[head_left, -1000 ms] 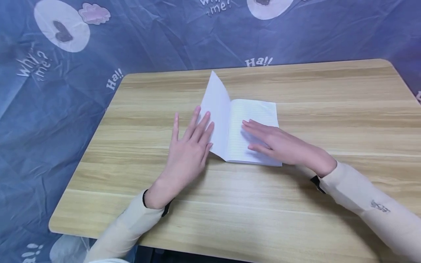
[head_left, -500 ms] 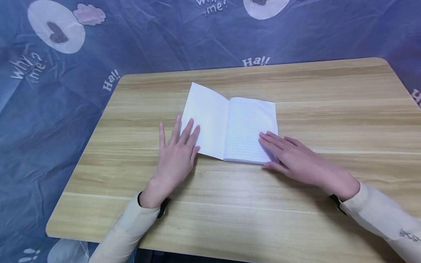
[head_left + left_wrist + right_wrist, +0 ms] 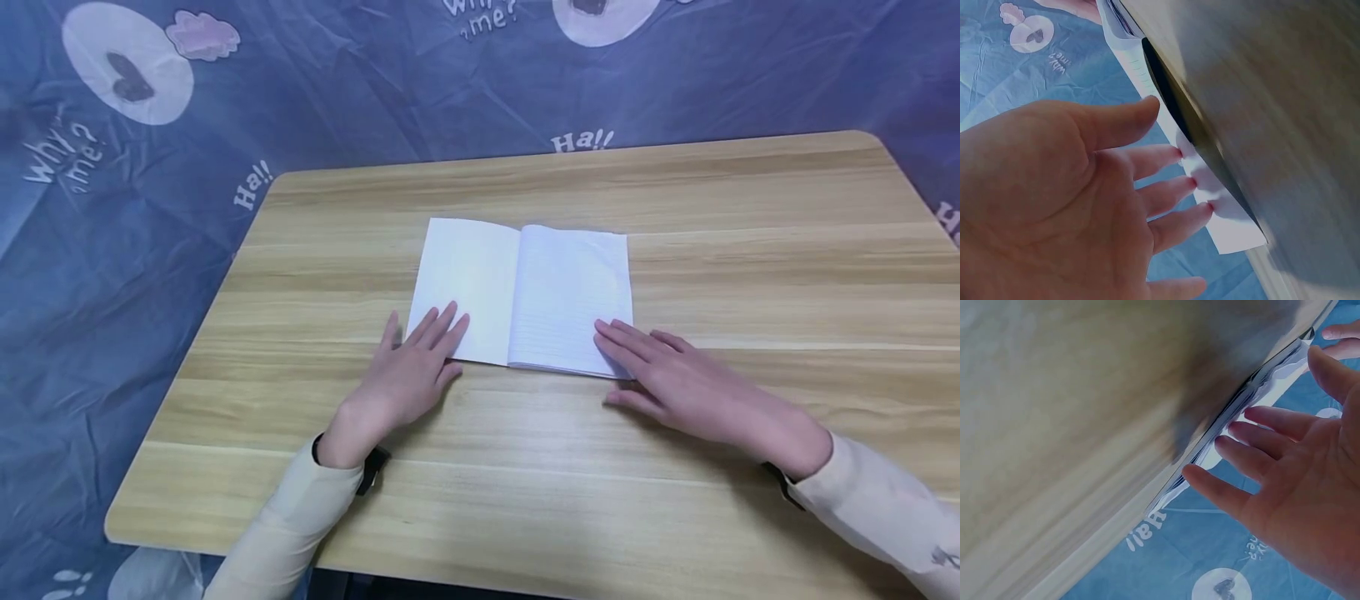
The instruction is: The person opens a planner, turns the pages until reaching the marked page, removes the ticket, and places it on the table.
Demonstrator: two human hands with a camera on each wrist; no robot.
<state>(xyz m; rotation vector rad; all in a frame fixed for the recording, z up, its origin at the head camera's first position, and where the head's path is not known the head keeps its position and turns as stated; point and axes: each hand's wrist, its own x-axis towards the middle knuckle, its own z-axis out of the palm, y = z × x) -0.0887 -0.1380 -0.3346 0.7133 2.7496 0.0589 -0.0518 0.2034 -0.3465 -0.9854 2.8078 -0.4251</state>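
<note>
white lined-paper notebook lies under my left grip and right grip, both grasping nothing; its plain left leaf may rise if pressed weakly.

Head view: seen from above the near side, facing forward and down, taking in most of the surface, the open lined notebook at middle distance, and the printed blue cloth beyond. Left wrist view: close on the palm side of the left fingers, strongly rolled, facing the notebook's near edge. Right wrist view: likewise close at the right fingers, rolled differently. Both wrist views share the notebook, surface and cloth.
</note>
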